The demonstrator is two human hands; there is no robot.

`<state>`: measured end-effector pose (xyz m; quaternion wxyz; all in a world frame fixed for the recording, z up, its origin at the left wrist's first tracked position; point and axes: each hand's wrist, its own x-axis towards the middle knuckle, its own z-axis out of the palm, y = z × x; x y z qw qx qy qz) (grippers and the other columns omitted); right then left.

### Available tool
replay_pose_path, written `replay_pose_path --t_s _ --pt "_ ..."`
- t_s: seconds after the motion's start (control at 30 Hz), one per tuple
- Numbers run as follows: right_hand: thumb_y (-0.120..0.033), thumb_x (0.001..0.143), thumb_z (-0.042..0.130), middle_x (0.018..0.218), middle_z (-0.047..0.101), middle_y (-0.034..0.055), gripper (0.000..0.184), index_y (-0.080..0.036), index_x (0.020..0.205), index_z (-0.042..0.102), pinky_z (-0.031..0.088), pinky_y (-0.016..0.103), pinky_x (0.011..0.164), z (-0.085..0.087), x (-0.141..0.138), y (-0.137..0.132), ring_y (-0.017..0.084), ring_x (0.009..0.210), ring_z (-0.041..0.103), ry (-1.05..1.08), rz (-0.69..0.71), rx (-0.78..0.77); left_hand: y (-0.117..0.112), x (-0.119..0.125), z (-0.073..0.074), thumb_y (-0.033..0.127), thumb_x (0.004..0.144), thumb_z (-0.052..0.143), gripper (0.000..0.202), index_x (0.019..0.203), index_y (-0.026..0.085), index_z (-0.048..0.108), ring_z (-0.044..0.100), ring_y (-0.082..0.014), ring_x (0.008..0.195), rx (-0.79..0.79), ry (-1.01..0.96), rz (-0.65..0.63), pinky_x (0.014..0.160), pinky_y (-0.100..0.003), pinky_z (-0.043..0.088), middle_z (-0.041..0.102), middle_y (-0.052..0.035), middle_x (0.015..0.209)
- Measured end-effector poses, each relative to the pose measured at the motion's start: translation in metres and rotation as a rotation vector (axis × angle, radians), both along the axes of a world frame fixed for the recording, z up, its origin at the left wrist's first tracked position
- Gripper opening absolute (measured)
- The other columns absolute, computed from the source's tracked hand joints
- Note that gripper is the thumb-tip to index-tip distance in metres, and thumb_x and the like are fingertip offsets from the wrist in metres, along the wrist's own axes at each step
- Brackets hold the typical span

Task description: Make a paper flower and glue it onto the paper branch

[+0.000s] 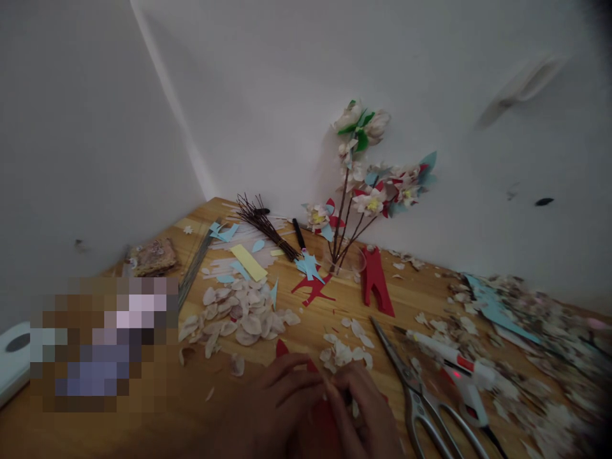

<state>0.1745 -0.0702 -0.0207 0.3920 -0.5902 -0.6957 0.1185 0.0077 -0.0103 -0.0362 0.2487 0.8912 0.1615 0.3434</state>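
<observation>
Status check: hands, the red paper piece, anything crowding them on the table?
Left hand and right hand together pinching red paper piece. Scissors just right; petal pile ahead.

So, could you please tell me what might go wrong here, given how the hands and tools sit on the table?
The glue gun shows a red light, so it may be hot; it lies among paper scraps near the right hand. The scissors lie beside that hand, so a sideways reach could catch the blades. The left hand shares the red paper piece, which could tear under the tight pinch.
</observation>
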Motion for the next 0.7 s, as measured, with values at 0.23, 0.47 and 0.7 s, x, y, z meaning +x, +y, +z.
replay_pose_path --t_s 0.23,0.47,0.7 --pt "-0.022 0.090 0.042 0.065 0.050 -0.0019 0.018 -0.022 0.072 0.044 0.044 0.023 0.052 -0.003 0.002 0.000 0.014 0.058 0.052 0.014 -0.007 -0.030 -0.002 0.004 0.001 0.011 0.078 0.053 0.033 0.109 0.019 0.054 0.055 -0.0212 0.107 0.014 0.018 0.072 0.093 -0.035 0.046 0.069 -0.0063 0.105" --pt "-0.026 0.089 0.044 0.065 0.050 -0.0018 0.020 -0.022 0.070 0.046 0.043 0.022 0.051 -0.006 0.002 0.002 0.014 0.058 0.051 0.122 -0.022 -0.079 -0.006 0.008 -0.009 0.010 0.077 0.050 0.032 0.107 0.020 0.055 0.056 -0.0203 0.101 -0.018 -0.013 0.117 0.093 -0.035 0.045 0.069 -0.0056 0.100" --pt "-0.045 0.081 0.052 0.058 0.049 -0.0034 0.030 -0.021 0.063 0.054 0.040 0.023 0.051 -0.006 0.000 0.005 0.014 0.054 0.047 0.538 -0.090 -0.306 -0.004 0.003 0.000 0.017 0.060 0.057 0.050 0.108 0.026 0.050 0.059 -0.0229 0.096 -0.163 -0.067 0.122 0.106 -0.051 0.026 0.067 -0.0009 0.095"
